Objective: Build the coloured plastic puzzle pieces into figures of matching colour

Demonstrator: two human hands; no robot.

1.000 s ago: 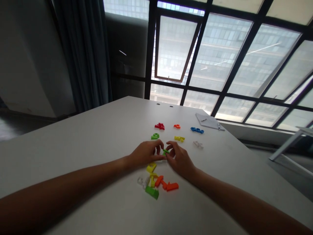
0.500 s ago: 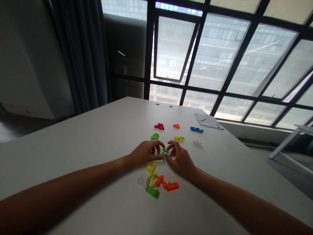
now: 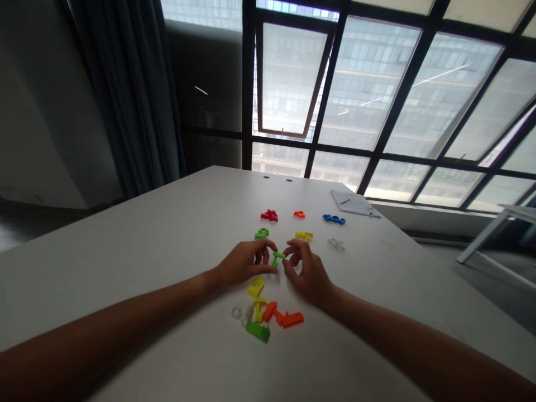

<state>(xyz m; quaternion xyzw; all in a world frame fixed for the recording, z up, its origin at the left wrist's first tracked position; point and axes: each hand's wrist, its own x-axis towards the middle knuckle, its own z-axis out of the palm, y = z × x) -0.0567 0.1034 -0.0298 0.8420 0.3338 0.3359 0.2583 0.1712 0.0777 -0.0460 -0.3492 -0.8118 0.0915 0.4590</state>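
A small light-green plastic piece (image 3: pixel 276 259), T-shaped from this side, is held a little above the white table. My left hand (image 3: pixel 240 262) pinches it between thumb and index finger, the other fingers curled. My right hand (image 3: pixel 310 273) is closed too, its fingertips at the piece's right end. Just below the hands lies a yellow piece (image 3: pixel 255 287). Closer to me is a loose cluster: another yellow piece (image 3: pixel 259 309), an orange piece (image 3: pixel 293 319), a clear piece (image 3: pixel 238 314) and a darker green block (image 3: pixel 258 331).
Beyond the hands sit small groups of pieces: red (image 3: pixel 269 215), orange (image 3: pixel 298 214), blue (image 3: pixel 334 219), green (image 3: pixel 262 233), yellow (image 3: pixel 304 235) and clear (image 3: pixel 336 244). Paper with a pen (image 3: pixel 354 203) lies at the table's far right. A white-framed stand (image 3: pixel 486 234) is off to the right.
The green piece has turned slightly and sits nearer my left fingers. My right fingers have eased back a little to its right end. The whole view has shifted slightly.
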